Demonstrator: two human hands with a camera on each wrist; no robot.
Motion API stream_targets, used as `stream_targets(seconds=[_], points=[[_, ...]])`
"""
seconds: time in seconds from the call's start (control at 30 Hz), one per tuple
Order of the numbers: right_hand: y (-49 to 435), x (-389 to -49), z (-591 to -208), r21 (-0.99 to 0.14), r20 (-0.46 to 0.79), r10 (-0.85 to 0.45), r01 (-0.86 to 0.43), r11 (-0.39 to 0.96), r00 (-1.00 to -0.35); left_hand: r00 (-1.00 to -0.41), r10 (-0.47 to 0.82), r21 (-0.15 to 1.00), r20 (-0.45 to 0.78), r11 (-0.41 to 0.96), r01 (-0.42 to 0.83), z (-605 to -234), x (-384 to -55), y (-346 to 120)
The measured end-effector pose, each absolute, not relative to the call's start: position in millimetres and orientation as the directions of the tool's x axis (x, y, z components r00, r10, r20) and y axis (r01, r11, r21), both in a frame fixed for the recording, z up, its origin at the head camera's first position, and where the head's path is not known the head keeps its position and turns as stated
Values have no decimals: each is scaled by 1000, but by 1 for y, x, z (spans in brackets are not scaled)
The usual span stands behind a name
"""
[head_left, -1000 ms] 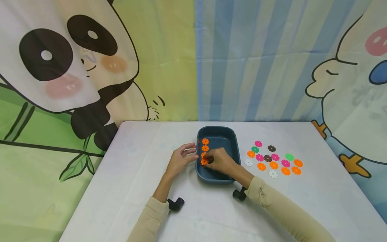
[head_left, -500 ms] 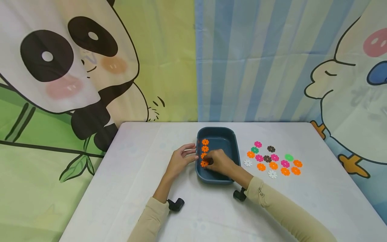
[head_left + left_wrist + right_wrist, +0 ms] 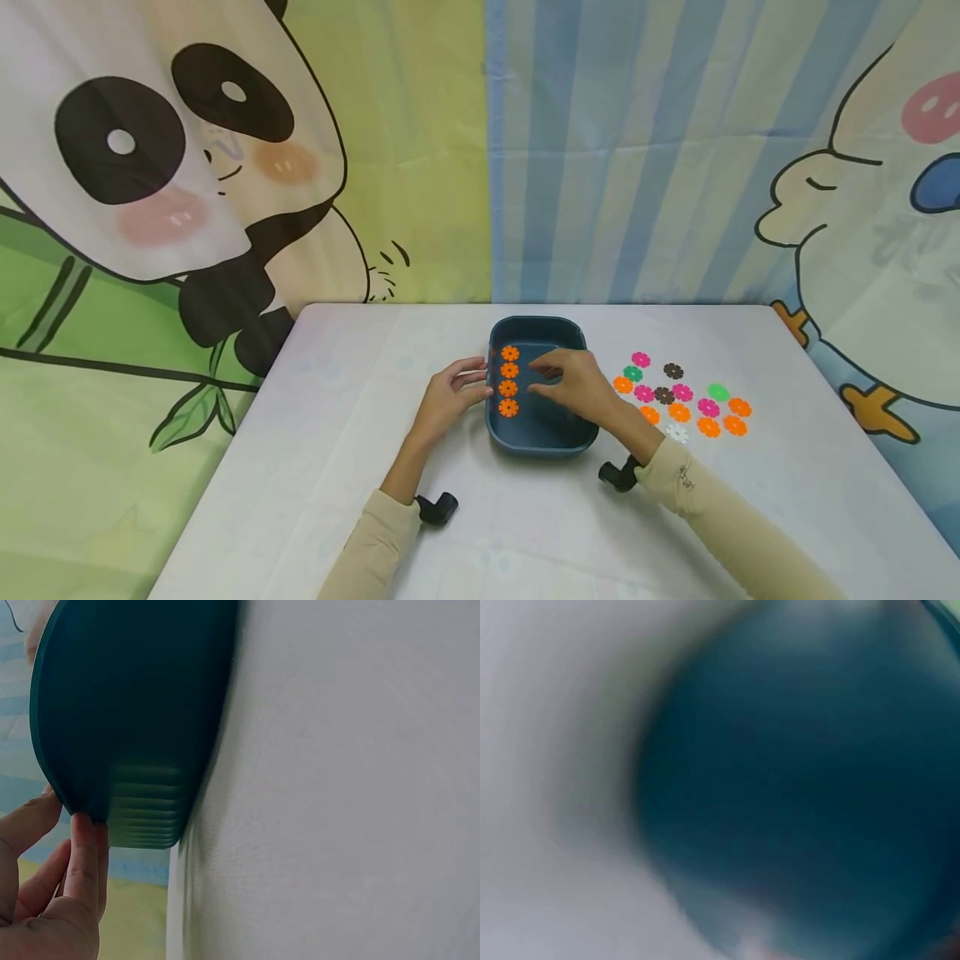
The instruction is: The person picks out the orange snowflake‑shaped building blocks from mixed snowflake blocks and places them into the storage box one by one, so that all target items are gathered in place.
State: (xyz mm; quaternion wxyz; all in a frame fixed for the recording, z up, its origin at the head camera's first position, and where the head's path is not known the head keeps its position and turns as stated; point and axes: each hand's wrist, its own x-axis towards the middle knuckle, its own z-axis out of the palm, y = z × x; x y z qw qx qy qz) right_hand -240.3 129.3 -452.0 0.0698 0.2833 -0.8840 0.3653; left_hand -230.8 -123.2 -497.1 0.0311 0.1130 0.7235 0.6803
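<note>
In the head view a dark blue tray [image 3: 498,446] stands on the table. Along its left side lie several orange notched plastic discs [image 3: 508,388] in a straight column. My left hand [image 3: 444,398] is at the tray's left edge, its thumb and fingertips touching the rim and outer wall; the left wrist view shows these fingers [image 3: 81,859] nearly straight against the teal-looking wall. Over the tray's right half hovers my right hand [image 3: 581,383], thumb and index finger apart with nothing between them. In the right wrist view the tray [image 3: 795,772] is blurred.
To the right of the tray, loose notched discs are scattered on the white table [image 3: 300,467]: orange discs [image 3: 708,427], pink discs [image 3: 682,392], brown discs [image 3: 672,371], a light green disc [image 3: 717,392] and a white disc [image 3: 677,433]. Cartoon curtains [image 3: 420,167] hang behind.
My right hand has let go of the nearest orange disc and drawn back to the right, uncovering the whole column. My left hand has stayed at the tray's edge.
</note>
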Motion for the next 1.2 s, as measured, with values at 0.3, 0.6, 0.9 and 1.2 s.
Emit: stream_targets(seconds=[0.3, 0.6, 0.9, 1.2], points=[[201, -243, -449, -591, 362, -326, -485, 644, -874, -976, 198, 993, 96, 54, 109, -498, -230, -125], [251, -245, -475, -652, 213, -279, -349, 673, -936, -968, 239, 994, 75, 60, 92, -486, -226, -126], [271, -252, -492, -612, 140, -361, -367, 701, -922, -962, 265, 994, 64, 66, 84, -466, -216, -125], [271, -258, -491, -572, 96, -406, -384, 725, -909, -961, 267, 994, 69, 58, 87, -466, -216, -125]])
